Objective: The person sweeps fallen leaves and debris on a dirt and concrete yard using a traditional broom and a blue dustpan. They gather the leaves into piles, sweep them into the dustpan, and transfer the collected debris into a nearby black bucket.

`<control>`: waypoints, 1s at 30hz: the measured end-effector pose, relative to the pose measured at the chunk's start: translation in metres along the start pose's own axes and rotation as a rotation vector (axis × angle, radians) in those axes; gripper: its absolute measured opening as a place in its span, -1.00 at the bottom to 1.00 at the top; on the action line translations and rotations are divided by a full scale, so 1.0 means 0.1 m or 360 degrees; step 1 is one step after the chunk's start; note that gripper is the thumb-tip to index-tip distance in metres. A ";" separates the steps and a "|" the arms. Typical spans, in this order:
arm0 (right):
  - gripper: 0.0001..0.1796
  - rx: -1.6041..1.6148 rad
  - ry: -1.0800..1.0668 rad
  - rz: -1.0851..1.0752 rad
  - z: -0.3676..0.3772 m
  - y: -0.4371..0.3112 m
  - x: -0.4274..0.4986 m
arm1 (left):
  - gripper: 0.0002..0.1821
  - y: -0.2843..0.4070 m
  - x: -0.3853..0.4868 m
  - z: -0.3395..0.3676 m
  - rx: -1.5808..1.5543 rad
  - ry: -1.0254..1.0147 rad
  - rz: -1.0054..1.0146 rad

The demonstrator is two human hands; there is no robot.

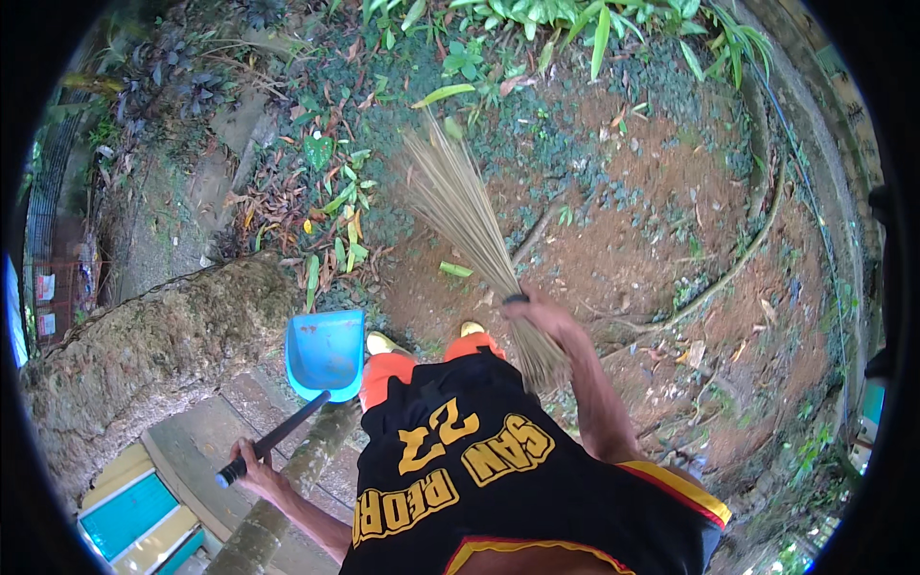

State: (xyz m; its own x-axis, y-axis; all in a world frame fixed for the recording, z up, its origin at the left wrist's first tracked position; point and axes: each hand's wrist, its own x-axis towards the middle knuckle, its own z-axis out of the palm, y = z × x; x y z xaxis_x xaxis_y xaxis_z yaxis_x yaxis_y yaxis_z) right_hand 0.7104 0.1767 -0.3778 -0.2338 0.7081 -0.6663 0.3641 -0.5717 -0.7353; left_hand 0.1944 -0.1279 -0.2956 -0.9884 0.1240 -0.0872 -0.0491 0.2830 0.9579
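Wrapped around the dark handle of a blue plastic dustpan (327, 352), my left hand (255, 467) is low on the left. The pan itself hangs beside my left leg, with a few dirt specks inside. My right hand (539, 310) grips a stick broom (467, 208) at its dark binding. The broom's bristles fan out up and to the left over the soil, and its loose butt end points back towards my body. Left of the bristles lies a strewn pile of dry and green leaves (345, 208). A cut green stalk piece (456, 269) rests on bare soil near the broom.
A rough stone or earthen ledge (180, 309) runs along the left. Exposed roots (726, 280) curve over the ground at right. Leafy green plants (546, 14) grow at the top. A blue hose or cord (805, 180) follows the curb on the right. A trunk or pole (266, 525) stands lower left.
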 end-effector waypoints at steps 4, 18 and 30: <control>-0.40 0.0317 0.0092 0.0026 -0.09 0.00 -0.22 | -0.67 0.01 -0.28 -0.04 -0.0049 0.0159 -0.0032; -0.33 -0.0350 -0.0181 -0.0257 0.05 -0.72 0.99 | -0.67 -0.50 -0.51 0.57 0.0102 0.0149 0.0061; -0.32 -0.0816 -0.0502 -0.0170 0.20 -1.24 2.18 | -0.65 -0.61 -0.98 0.35 0.0044 0.0366 -0.0107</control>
State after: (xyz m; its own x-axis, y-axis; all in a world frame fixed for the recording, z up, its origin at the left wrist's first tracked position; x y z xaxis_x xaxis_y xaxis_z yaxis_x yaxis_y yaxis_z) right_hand 0.5963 0.3936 -0.4339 -0.5204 0.5487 -0.6543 0.6930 -0.1764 -0.6990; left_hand 0.2996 -0.1236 -0.3553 -0.9899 -0.1151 -0.0830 -0.1151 0.3095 0.9439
